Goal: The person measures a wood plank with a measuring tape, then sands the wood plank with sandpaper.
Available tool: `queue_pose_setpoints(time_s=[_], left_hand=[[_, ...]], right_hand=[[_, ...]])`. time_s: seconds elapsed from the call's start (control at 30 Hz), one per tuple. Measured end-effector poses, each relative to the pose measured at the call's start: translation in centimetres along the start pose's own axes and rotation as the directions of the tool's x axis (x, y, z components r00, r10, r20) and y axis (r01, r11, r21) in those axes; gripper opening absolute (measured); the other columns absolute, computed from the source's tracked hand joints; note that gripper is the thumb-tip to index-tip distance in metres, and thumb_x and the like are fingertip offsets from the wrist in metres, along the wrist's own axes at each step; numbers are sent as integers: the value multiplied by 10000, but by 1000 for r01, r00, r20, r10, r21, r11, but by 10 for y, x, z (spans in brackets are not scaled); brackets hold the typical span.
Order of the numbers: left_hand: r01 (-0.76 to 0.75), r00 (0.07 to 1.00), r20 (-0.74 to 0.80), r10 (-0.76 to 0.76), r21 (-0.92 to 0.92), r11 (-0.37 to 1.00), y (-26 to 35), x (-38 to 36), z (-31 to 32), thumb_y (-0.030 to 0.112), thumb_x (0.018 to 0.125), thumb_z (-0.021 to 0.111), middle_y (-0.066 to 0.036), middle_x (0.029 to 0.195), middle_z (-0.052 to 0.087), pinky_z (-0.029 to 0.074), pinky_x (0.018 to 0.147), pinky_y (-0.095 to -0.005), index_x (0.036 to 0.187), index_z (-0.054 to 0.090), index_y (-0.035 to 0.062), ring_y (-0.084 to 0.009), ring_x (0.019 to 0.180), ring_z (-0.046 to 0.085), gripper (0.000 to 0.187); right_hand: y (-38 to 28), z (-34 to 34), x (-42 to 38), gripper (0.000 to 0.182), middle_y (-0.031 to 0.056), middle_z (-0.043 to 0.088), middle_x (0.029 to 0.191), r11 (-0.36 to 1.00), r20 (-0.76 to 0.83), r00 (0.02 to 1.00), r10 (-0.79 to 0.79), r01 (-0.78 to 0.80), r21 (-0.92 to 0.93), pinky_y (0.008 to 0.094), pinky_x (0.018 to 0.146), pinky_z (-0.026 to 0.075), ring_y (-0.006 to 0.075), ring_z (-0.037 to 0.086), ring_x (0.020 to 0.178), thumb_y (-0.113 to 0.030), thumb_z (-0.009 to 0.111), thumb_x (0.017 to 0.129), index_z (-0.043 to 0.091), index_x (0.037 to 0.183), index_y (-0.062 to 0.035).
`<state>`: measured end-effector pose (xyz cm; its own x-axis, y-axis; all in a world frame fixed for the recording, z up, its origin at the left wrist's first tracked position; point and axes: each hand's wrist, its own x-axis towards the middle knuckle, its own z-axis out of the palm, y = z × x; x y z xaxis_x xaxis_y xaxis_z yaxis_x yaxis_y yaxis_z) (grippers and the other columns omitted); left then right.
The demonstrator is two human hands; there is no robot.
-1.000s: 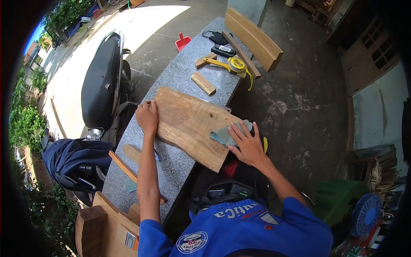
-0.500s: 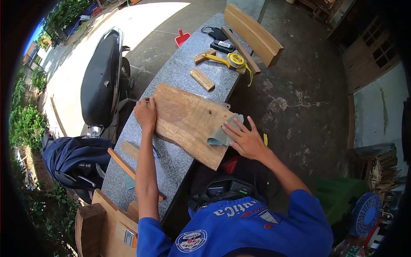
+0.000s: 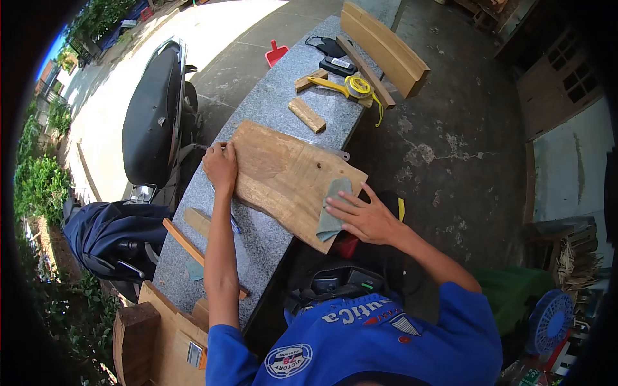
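A wide wooden board (image 3: pixel 277 174) with one wavy edge lies across the grey stone table, its near right end jutting past the table's edge. My left hand (image 3: pixel 221 168) grips the board's left end, fingers bent over its edge. Under the fingers of my right hand (image 3: pixel 367 219) is a folded sheet of green-grey sandpaper (image 3: pixel 331 225), held against the board's right end. The fingers there are fairly straight, with the palm beyond the board's edge. A small dark knot shows in the wood near the sandpaper.
On the table (image 3: pixel 257 257) lie a wood block (image 3: pixel 307 116), a yellow tape measure (image 3: pixel 358 87), a yellow-handled tool (image 3: pixel 327 84) and a black case (image 3: pixel 337 66). Long timber (image 3: pixel 385 51) sits at the far end. A motorbike (image 3: pixel 151 109) stands left; a red dustpan (image 3: pixel 276 53) is behind.
My right hand has shifted slightly left and down with the sandpaper, which now lies more folded and flatter on the board. My left hand keeps its grip on the board.
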<state>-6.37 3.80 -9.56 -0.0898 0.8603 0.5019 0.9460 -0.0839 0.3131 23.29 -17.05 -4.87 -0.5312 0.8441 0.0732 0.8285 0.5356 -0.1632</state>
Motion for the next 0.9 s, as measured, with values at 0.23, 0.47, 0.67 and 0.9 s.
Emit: queue_pose_setpoints(time_s=[0.23, 0.47, 0.67, 0.9], left_hand=[[-8, 1000, -11, 8, -13, 1000, -1, 0, 0, 317, 816, 520, -148, 833, 583, 415, 692, -423, 857, 622, 79, -330, 767, 548, 262], [-7, 1000, -19, 7, -14, 1000, 1, -1, -2, 319, 815, 524, -144, 828, 590, 422, 689, -423, 849, 623, 70, -333, 760, 554, 270], [-23, 998, -51, 22, -25, 999, 3, -2, -4, 318, 811, 529, -149, 815, 589, 425, 679, -424, 845, 625, 71, -332, 742, 555, 267], [51, 998, 41, -50, -30, 998, 4, -1, -5, 322, 809, 524, -119, 869, 575, 401, 744, -423, 857, 615, 91, -306, 843, 528, 253]], right_hand=[[-17, 4, -3, 418, -9, 310, 1377, 987, 46, 995, -85, 78, 137, 524, 1037, 86, 213, 292, 1265, -261, 381, 891, 370, 1300, -175], [-24, 3, -6, 418, -8, 326, 1365, 995, 56, 997, -46, 41, 90, 521, 1039, 101, 197, 306, 1256, -297, 376, 889, 389, 1285, -161], [-17, 0, 5, 410, -1, 342, 1355, 987, -14, 987, 160, -160, 4, 508, 1045, 101, 204, 297, 1260, -294, 386, 883, 397, 1278, -186], [-7, 4, 34, 446, 41, 354, 1345, 979, -114, 977, 180, -189, -73, 509, 1037, 106, 235, 316, 1245, -357, 405, 871, 412, 1265, -148]])
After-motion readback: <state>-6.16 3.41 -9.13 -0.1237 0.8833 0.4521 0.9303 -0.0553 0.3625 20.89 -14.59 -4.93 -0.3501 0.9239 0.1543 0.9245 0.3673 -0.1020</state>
